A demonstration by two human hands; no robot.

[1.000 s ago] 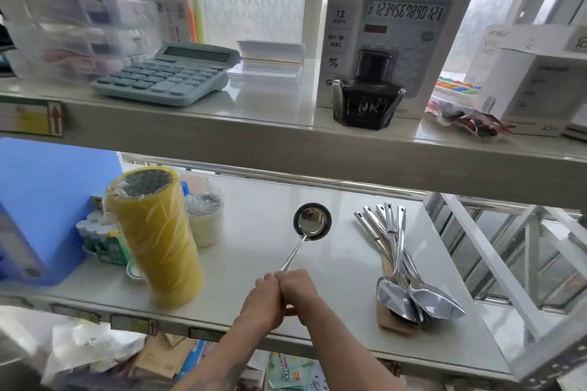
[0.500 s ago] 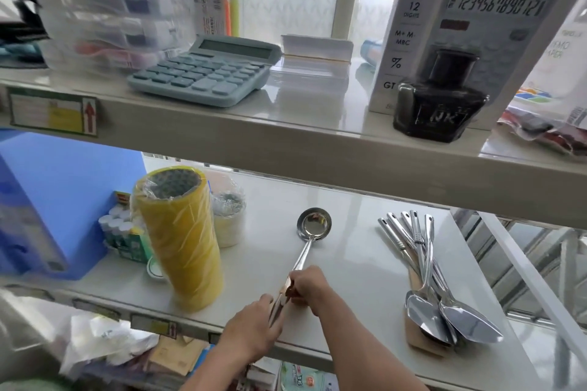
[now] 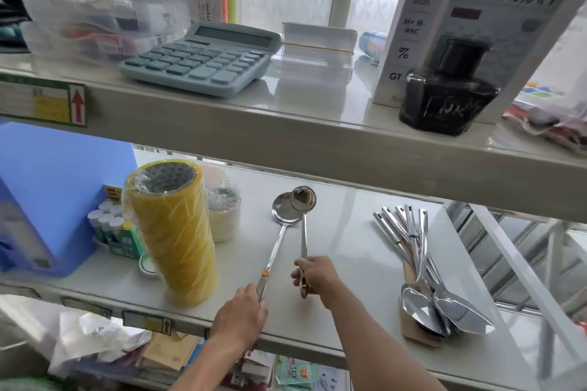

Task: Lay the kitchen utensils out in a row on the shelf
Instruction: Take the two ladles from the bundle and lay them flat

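Observation:
Two steel ladles lie side by side on the white lower shelf point(image 3: 355, 251), bowls toward the back. My left hand point(image 3: 243, 311) grips the handle end of the flat-bowled ladle point(image 3: 279, 232), which has an orange tag on its handle. My right hand point(image 3: 314, 276) holds the handle of the deep-bowled ladle point(image 3: 304, 219), its bowl overlapping the other's. A bundle of several steel serving spoons point(image 3: 422, 276) rests on a cardboard piece at the right, bowls toward the front edge.
A tall yellow tape roll stack point(image 3: 171, 232) stands left of the ladles, with a smaller wrapped tape roll point(image 3: 224, 216) behind it and glue sticks point(image 3: 108, 225) beside a blue box point(image 3: 47, 197). The upper shelf holds a calculator point(image 3: 203, 57) and an ink bottle point(image 3: 448, 95).
One second ago both hands held the ladles together as one. Now the hands have parted, each with its own ladle, and the two ladles lie separated side by side.

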